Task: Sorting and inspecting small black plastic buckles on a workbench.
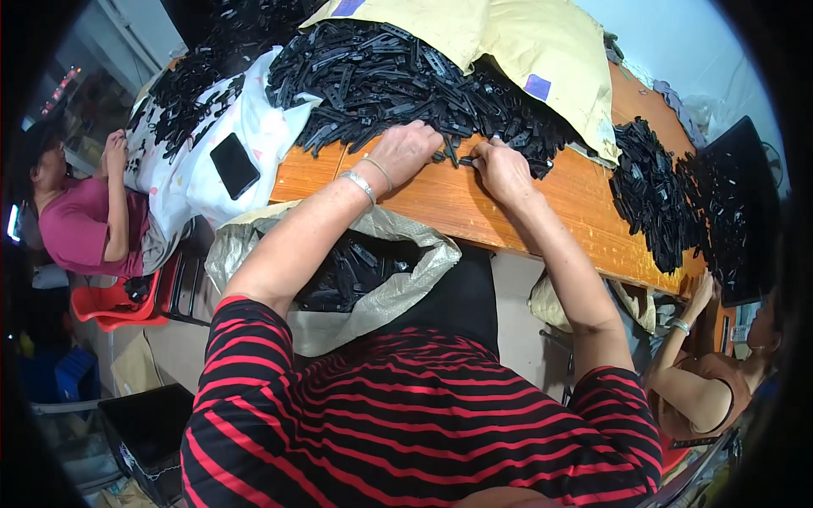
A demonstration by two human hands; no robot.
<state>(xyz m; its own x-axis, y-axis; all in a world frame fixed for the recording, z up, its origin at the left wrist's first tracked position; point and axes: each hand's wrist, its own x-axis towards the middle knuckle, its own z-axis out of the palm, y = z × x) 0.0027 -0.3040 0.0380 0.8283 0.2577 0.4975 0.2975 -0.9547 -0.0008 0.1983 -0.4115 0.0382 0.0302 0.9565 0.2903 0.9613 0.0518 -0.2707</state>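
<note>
1. The surface. We see a wooden table [449,199], orange-brown and glossy, its bare near strip running between the person and a broad heap of black pieces [373,85], slender and mostly elongated.
2. The hands. Our left hand [408,151] rests at the heap's near edge, fingers curled beside small dark parts; whether it grips one we cannot tell. Our right hand [506,173], just beside it, pinches a small black piece [467,161] between thumb and fingers, above the bare strip.
3. Coverings. Over the heap's far side we note a pale yellow sack [555,68] bearing a purple patch. To the left lies a white patterned sheet [269,123], with a black phone [235,166] on it.
4. Lap. Below the table's edge, a woven sack [436,261] gapes open, more black pieces inside.
5. Right end. We find a second heap [652,203] on the wood, near a person in a brown top [699,389], one hand at the table's edge.
6. The room. At left, a person in a magenta top [80,216] sits by a red chair [118,311]; lower down stands a black bin [148,432]. We see a pale floor [517,296] beneath and a light wall [669,38] at upper right.
</note>
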